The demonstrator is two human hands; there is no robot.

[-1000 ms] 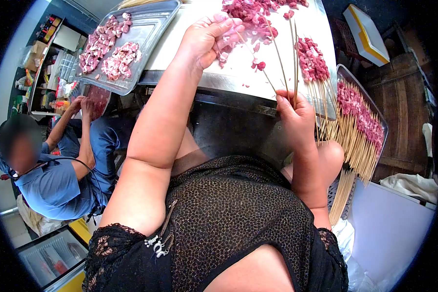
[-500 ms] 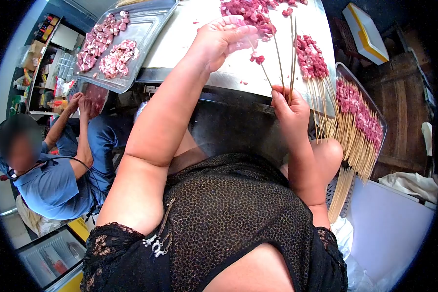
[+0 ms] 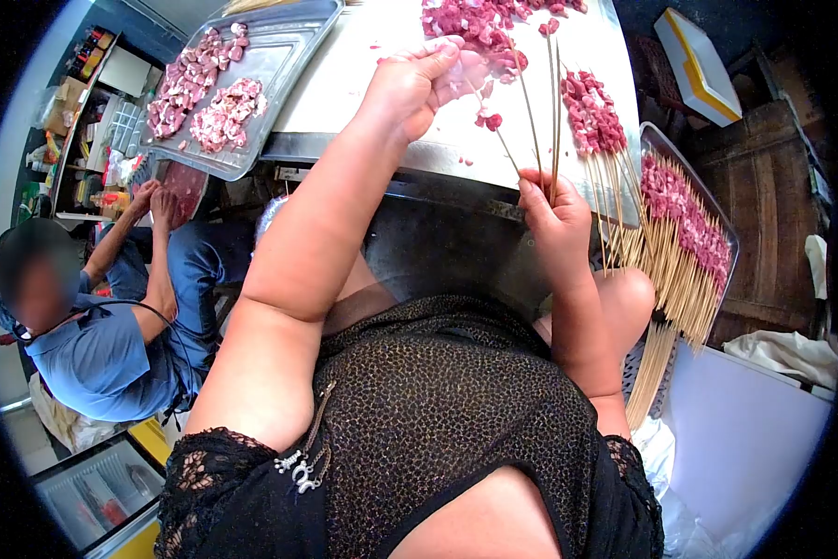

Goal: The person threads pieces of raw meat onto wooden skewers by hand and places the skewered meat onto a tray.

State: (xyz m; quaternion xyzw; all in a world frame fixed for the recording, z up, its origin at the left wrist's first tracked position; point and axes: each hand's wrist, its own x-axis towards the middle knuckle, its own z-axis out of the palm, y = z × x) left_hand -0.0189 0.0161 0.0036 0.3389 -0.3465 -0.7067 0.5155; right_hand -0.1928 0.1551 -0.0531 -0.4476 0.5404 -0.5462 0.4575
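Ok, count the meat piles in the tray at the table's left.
2 in that tray: a longer pile along its left side and a smaller, paler pile to the right of it. None appears hidden.

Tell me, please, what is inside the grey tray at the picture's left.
The grey tray holds cut meat: a long heap and a smaller, paler heap. The tray's bottom under both heaps cannot be seen.

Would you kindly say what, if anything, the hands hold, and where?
The right hand holds skewers near their lower ends; for the left hand, I cannot tell.
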